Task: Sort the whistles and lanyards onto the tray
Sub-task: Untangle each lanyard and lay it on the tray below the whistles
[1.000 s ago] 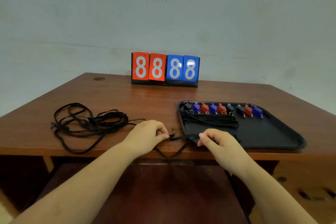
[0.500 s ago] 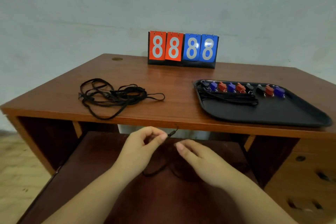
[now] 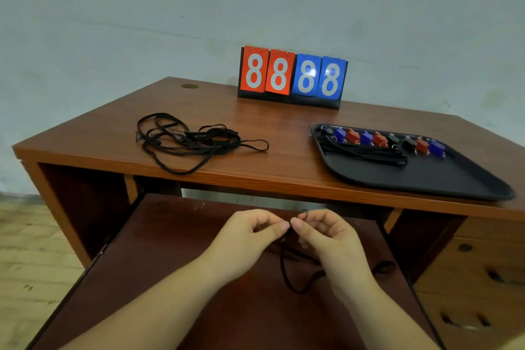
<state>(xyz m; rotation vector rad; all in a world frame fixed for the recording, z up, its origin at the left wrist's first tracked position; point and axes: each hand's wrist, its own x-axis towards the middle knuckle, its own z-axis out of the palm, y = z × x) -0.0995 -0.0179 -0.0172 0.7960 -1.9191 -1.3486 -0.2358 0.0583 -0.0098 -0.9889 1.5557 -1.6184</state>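
I see both hands, left [image 3: 250,239] and right [image 3: 329,236], pinching one black lanyard [image 3: 292,278]; tray [image 3: 426,179] holds nine-ish whistles [image 3: 380,139], bundled lanyards [image 3: 369,152].

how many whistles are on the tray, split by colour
On the tray:
blue whistles: 3
red whistles: 3
black whistles: 3
Total: 9

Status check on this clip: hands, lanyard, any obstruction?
Left hand and right hand both pinch one lanyard, below desk edge. Tray holds whistles. Nothing in the way.
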